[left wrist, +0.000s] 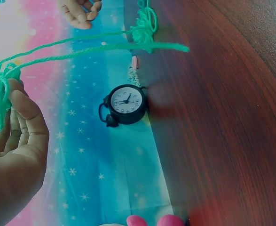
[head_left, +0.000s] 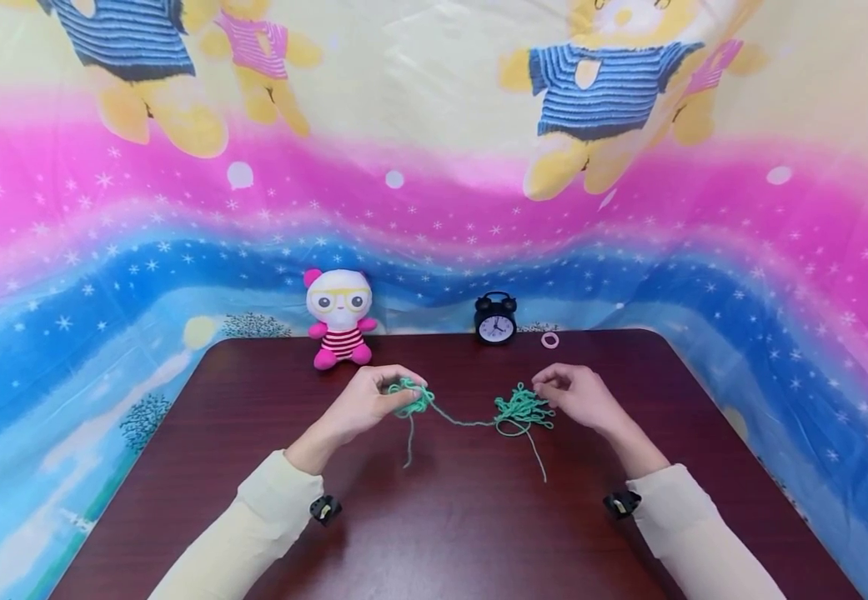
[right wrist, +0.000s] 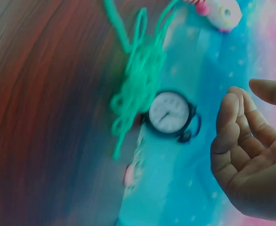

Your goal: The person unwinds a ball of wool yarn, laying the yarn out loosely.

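Green yarn is gathered in two looped bunches joined by a strand. My left hand [head_left: 362, 404] pinches the left bunch [head_left: 409, 400] between thumb and fingers; a loose tail hangs below it. The other bunch [head_left: 521, 408] is just left of my right hand [head_left: 584, 398], with a loop and a loose tail at its lower side. In the right wrist view the right hand [right wrist: 250, 150] is apart from that bunch [right wrist: 140, 80], thumb away from the loosely bent fingers, nothing between them. The left wrist view shows the left bunch [left wrist: 3, 96] gripped at the fingertips.
On the dark wooden table [head_left: 418, 517], a pink panda plush [head_left: 339, 321] sits at the back left. A black alarm clock [head_left: 495, 321] and a pale pink ring [head_left: 549, 340] are along the back edge. Behind hangs a printed cloth [head_left: 434, 200] with bears.
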The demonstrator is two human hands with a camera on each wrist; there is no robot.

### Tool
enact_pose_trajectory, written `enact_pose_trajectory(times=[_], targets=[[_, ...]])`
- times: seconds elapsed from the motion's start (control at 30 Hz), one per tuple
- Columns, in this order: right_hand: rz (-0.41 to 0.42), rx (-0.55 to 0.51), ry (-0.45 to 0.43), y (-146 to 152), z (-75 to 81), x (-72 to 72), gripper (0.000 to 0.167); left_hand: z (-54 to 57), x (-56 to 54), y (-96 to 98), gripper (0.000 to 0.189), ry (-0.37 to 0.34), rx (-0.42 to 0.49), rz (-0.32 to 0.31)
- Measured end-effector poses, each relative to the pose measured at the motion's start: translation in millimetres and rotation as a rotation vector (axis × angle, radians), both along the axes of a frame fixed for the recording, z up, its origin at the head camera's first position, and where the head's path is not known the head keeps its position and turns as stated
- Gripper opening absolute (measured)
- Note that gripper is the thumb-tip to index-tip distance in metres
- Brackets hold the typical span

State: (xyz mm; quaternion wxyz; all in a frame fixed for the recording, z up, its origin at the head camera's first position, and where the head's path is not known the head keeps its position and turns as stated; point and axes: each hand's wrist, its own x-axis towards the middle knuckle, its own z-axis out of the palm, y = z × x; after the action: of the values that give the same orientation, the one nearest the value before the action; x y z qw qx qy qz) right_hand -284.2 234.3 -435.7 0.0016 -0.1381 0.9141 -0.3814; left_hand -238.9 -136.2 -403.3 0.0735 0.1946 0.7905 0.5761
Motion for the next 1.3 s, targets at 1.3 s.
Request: enact_pose_trajectory(times=[1.3], targets=[[0.421,-0.091,0.012,-100.8,1.2,37.1,0.019,-5.5,-3.4,6.9,0.03,-0.054,0.038,-0.039]])
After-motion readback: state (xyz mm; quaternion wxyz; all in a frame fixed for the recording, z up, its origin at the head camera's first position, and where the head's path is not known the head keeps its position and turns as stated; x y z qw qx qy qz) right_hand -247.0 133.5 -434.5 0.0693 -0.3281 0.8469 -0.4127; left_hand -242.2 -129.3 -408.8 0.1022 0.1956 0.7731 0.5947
